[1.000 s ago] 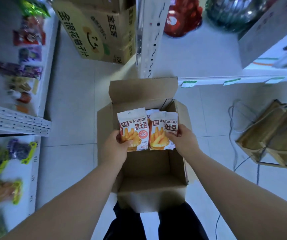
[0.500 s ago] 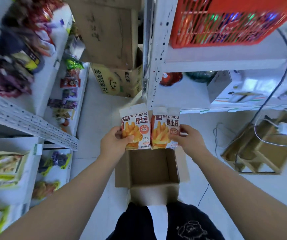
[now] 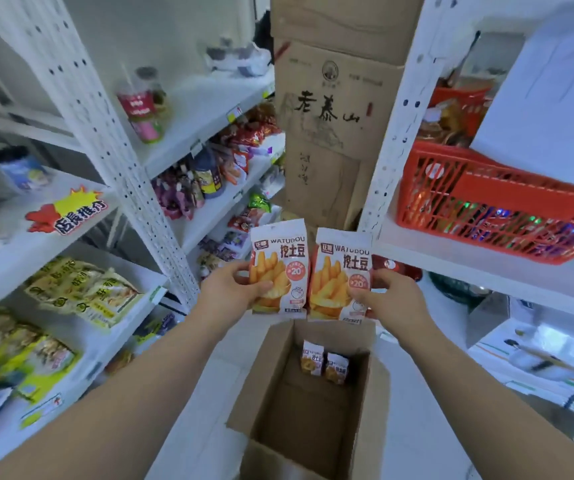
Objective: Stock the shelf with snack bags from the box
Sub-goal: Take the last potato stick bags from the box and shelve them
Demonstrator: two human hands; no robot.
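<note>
Head view: left hand [image 3: 233, 292] pinches one snack bag [image 3: 280, 268] by its edge and right hand [image 3: 387, 299] pinches a second bag [image 3: 342, 275], both upright, side by side, just above the box [image 3: 377, 375]. Two more bags [image 3: 323, 363] stand at the box's far end. Suggest committing to the snack-filled shelf [image 3: 147, 271] left of the box and setting the bags upright, label out, one at a time.

Two raised snack bags [image 3: 278, 271], two boxed bags [image 3: 313, 360], one box [image 3: 261, 375], one red basket [image 3: 486, 202].
</note>
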